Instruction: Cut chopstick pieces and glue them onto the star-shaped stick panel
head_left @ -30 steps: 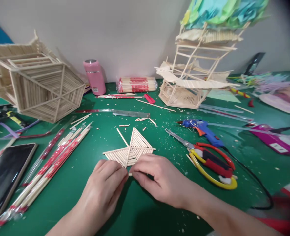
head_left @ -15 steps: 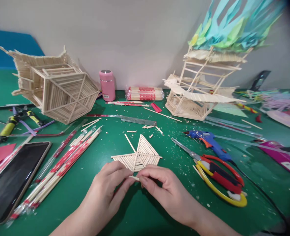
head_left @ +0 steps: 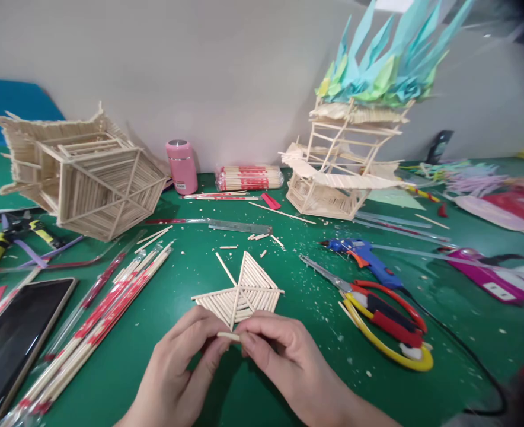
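Observation:
A half-filled web-like panel of thin wooden sticks [head_left: 255, 281] lies on the green table, its ribs meeting in the middle and one rib standing bare at upper left. Just in front of its near edge, a short piece of wooden stick [head_left: 228, 336] is pinched between my fingertips. My left hand [head_left: 182, 356] is closed, thumb and forefinger at the piece's left part, knuckles beside the panel. My right hand [head_left: 284, 356] is closed too, thumb and forefinger gripping its right end. The panel's near edge is partly hidden by my fingers.
Scissors [head_left: 386, 317] and a blue glue gun [head_left: 368, 258] lie right. Wrapped chopsticks [head_left: 97, 323] and a phone [head_left: 26, 326] lie left. Behind stand two stick models [head_left: 111, 184] [head_left: 328, 178] and a pink flask [head_left: 182, 167]. Stick scraps dot the table.
The camera view has shifted, so the scene sits lower and further left. My hands still hold the short stick at the panel's near edge, with little change in grip.

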Action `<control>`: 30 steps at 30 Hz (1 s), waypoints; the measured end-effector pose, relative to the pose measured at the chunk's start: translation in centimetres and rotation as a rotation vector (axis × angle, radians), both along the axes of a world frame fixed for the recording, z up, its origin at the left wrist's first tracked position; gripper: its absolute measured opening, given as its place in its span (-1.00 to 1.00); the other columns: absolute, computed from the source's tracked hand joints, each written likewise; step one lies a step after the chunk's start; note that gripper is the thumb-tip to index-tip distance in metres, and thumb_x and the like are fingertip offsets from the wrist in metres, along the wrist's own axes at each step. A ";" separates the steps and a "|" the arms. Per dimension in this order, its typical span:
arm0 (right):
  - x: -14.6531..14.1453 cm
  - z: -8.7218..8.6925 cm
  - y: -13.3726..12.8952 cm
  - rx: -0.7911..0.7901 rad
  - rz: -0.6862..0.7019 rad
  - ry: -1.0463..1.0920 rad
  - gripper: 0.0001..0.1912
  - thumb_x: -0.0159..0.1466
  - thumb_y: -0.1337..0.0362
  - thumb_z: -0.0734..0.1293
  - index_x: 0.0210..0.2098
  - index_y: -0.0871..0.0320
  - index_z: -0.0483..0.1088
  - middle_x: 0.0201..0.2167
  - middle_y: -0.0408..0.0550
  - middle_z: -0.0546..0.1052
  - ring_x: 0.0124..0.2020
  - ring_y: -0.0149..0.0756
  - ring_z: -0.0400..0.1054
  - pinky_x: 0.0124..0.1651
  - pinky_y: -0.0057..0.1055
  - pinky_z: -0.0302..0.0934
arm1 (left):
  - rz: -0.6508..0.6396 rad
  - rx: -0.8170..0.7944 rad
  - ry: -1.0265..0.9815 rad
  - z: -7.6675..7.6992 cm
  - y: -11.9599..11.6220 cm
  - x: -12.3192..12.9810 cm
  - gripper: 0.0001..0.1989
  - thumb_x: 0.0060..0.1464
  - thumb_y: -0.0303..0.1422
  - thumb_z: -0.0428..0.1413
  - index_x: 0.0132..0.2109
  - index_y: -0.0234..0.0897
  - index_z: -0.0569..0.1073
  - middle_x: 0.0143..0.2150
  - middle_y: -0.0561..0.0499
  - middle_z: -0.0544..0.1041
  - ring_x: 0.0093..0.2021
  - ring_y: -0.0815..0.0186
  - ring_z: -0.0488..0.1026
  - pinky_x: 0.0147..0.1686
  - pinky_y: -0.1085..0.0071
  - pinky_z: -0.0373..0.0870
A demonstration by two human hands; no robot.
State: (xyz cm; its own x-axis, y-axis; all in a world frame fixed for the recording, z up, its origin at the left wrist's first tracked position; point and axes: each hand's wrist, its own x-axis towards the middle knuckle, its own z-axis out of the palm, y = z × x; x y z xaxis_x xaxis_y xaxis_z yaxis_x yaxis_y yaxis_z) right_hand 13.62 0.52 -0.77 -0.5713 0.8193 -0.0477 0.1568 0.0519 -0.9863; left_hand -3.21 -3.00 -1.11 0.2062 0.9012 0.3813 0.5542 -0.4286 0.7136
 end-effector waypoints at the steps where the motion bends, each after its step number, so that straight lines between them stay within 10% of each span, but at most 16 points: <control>1: 0.0 0.1 0.0 0.010 -0.007 -0.003 -0.75 0.27 0.24 0.18 -0.47 0.18 0.36 -0.53 -0.18 0.30 -0.48 -0.44 0.14 -0.43 -0.49 0.05 | -0.006 -0.011 0.008 0.0 -0.1 -0.1 -0.87 0.11 -0.54 -0.02 -0.27 -0.24 0.35 -0.38 0.08 0.42 -0.38 0.47 0.40 -0.38 0.61 0.36; 14: -1.1 -0.3 -1.5 -0.099 -0.026 0.190 -0.69 0.22 0.10 0.22 -0.40 0.17 0.48 -0.51 -0.09 0.39 -0.48 -0.41 0.23 -0.44 -0.46 0.14 | -0.028 -0.071 -0.235 -0.4 -0.4 -0.8 -0.67 0.11 -0.49 0.01 -0.03 0.01 0.42 -0.30 0.04 0.46 -0.30 0.37 0.44 -0.40 0.52 0.44; 24: -2.9 -1.6 -2.1 -0.390 -0.210 0.368 -0.65 0.13 -0.05 0.29 -0.40 0.12 0.48 -0.56 -0.16 0.35 -0.56 -0.48 0.14 -0.50 -0.51 0.10 | 0.048 -0.434 -0.684 -0.8 -0.9 0.2 -0.77 0.11 -0.26 0.04 -0.09 -0.02 0.50 -0.09 0.00 0.47 -0.01 0.21 0.38 -0.01 0.30 0.36; 30: -3.5 -2.2 -2.2 -0.470 -0.235 0.428 -0.63 0.07 -0.07 0.34 -0.45 0.14 0.46 -0.62 -0.23 0.24 -0.59 -0.52 0.04 -0.53 -0.53 -0.01 | 0.028 -0.553 -0.779 -1.3 -1.2 0.5 -0.78 0.11 -0.29 0.04 -0.11 -0.07 0.50 -0.11 -0.01 0.47 -0.05 0.21 0.41 -0.12 0.33 0.44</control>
State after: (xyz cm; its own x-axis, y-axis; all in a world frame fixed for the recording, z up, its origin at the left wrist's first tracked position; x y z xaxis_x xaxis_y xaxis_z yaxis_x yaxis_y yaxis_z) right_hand 10.11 -1.66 -2.95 -0.4287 0.8715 -0.2381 -0.2976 -0.3851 -0.8736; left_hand -2.71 -4.18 -2.37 0.0496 0.9956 -0.0790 -0.1573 0.0859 0.9838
